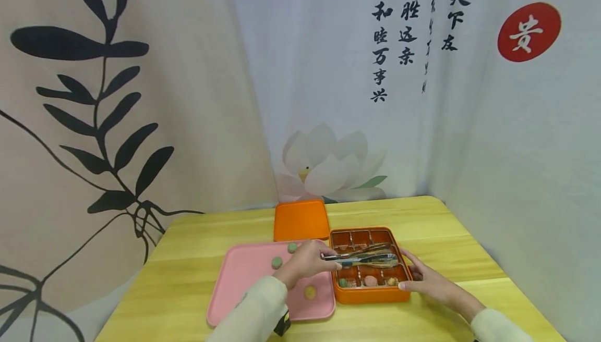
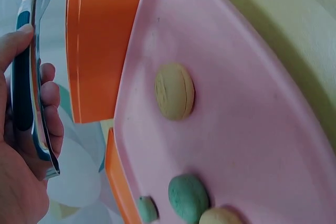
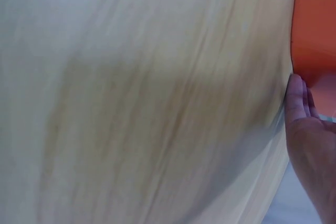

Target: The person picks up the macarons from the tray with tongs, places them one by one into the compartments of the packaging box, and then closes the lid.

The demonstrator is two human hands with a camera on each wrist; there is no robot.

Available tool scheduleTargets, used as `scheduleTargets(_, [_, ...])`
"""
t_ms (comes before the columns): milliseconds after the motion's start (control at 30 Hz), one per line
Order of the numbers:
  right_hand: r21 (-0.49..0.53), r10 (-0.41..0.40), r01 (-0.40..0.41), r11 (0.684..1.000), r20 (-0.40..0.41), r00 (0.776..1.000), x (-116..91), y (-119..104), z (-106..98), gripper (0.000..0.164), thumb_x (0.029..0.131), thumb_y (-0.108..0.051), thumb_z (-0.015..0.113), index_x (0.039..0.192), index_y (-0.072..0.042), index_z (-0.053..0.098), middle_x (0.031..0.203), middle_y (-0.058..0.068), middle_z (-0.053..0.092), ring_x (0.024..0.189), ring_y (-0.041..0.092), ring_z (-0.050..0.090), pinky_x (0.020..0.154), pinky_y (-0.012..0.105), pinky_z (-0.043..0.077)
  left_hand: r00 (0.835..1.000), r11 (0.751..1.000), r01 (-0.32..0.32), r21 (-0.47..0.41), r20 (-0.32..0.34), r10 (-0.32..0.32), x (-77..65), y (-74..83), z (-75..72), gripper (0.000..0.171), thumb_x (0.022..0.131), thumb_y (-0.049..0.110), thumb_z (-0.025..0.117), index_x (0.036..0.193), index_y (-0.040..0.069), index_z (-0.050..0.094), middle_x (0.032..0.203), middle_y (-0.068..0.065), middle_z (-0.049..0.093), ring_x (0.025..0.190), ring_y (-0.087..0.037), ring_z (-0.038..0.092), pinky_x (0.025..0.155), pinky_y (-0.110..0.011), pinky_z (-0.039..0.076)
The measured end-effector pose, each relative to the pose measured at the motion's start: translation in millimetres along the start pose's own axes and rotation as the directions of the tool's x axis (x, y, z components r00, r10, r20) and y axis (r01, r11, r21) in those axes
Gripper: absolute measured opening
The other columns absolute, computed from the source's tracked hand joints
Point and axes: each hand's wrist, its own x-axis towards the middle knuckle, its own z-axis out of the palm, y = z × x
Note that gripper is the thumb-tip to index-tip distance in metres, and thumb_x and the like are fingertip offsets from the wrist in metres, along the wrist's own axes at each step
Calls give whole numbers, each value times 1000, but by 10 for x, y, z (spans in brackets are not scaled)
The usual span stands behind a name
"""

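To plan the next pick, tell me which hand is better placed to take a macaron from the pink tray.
Probably the left hand: it grips the tongs and reaches over the pink tray, where macarons lie. The right hand rests against the orange box's side away from the tray.

My tongs [image 1: 382, 261] partly obscure the middle compartments of the orange box [image 1: 371, 296], and my left sleeve [image 1: 258, 308] covers a stretch of pink tray [image 1: 239, 269]. The left wrist view crops a beige macaron [image 2: 220, 216]; in the right, wood grain on the tabletop [image 3: 157, 119] blurs.
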Motion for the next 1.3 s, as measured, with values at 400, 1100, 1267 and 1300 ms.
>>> scheduleTargets(400, [15,-28,28,1000,25,999,-11,25,-16,92,98,-19,64,158,-8,-4,140,35,38,126,48,45,100,63,37,997,1000,16,21,-69,-14,-146,-126,-403,31,82,32,81,108,16,78,83,9,70,60,-9,47,54,-25,40])
scheduleTargets(1100, [28,-16,15,999,42,999,-1,0,-34,89,99,-23,62,159,-13,-4,142,30,38,127,45,44,101,66,35,977,991,114,67,-189,-99,-859,-716,-1001,32,80,32,83,108,19,77,82,6,67,66,-12,49,54,-24,41])
scheduleTargets(1267, [28,-4,3,1000,37,999,-8,6,-34,90,99,-23,62,159,-13,-4,142,32,37,127,47,43,100,67,35,989,994,56,98,-142,-42,-1041,-807,-1028,27,82,29,82,105,14,77,80,8,68,64,-7,50,55,-22,43])
scheduleTargets(1300, [30,-3,2,1000,39,999,-9,8,-34,90,99,-24,62,159,-13,-5,142,33,36,127,48,43,100,67,35,991,994,56,90,-129,-44,-1079,-822,-1032,28,82,29,82,105,13,77,80,8,68,64,-6,50,55,-22,43])
